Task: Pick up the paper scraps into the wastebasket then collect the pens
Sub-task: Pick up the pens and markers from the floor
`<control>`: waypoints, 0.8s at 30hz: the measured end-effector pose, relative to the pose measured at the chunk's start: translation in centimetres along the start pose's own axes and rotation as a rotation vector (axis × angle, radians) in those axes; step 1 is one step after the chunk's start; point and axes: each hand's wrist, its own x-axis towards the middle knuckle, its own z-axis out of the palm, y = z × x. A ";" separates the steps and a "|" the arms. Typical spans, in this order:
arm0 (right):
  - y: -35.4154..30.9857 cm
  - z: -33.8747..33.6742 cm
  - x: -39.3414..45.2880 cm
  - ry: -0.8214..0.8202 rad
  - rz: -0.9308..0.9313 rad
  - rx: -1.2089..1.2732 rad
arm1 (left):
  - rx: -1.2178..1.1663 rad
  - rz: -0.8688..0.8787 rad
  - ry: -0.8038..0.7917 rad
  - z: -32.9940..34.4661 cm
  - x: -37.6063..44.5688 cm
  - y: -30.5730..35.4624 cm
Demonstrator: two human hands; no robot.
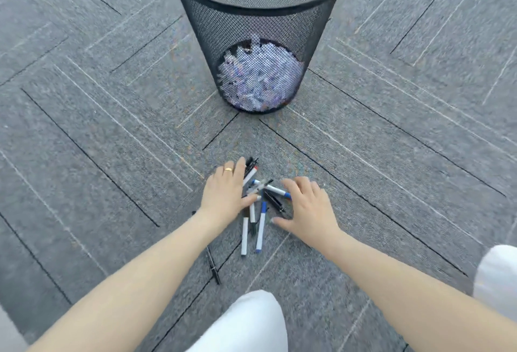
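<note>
You find no words, no numbers, no signs to read here. Pens (253,212) show only colors, any print too small and blurry. Wastebasket (257,30) has no label you can see.

Wastebasket (256,16) rim cut off by the far edge; left hand (223,193) hides parts of several pens (258,203).

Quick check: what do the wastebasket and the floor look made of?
Wastebasket: black wire mesh, probably painted metal; the paper scraps show through its wall. Floor: grey carpet tiles, matte woven texture with thin lines and visible seams.
</note>
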 end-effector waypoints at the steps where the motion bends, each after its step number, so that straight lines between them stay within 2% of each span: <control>1: -0.2 0.0 0.3 -0.009 0.001 0.004 | -0.041 0.005 0.026 0.0 0.2 0.1; 5: -1.0 -0.3 1.3 -0.043 0.046 0.041 | -0.227 -0.081 0.046 0.1 0.9 0.3; 8: -1.6 -0.7 1.7 -0.104 0.051 0.048 | -0.265 -0.168 0.009 0.1 1.0 0.2; 12: -1.9 -1.1 1.6 -0.164 0.099 0.118 | -0.244 -0.118 0.004 0.3 1.2 -0.4; 14: -2.0 -1.1 1.2 -0.164 0.174 0.246 | -0.449 -0.171 0.022 -0.2 1.1 -0.9; 17: -2.4 -0.9 0.3 -0.135 0.304 0.464 | -0.907 -0.398 0.118 -1.4 0.3 -1.8; 19: -2.9 -0.6 -0.4 -0.151 0.353 0.520 | -1.025 -0.549 0.220 -2.1 -0.9 -2.7; 21: -3.7 0.0 -1.1 -0.195 0.380 0.510 | -0.983 -0.649 0.225 -2.5 -2.7 -3.7; 24: -5.1 0.6 -1.8 -0.256 0.388 0.355 | -0.791 -0.697 0.046 -1.3 -5.7 -4.8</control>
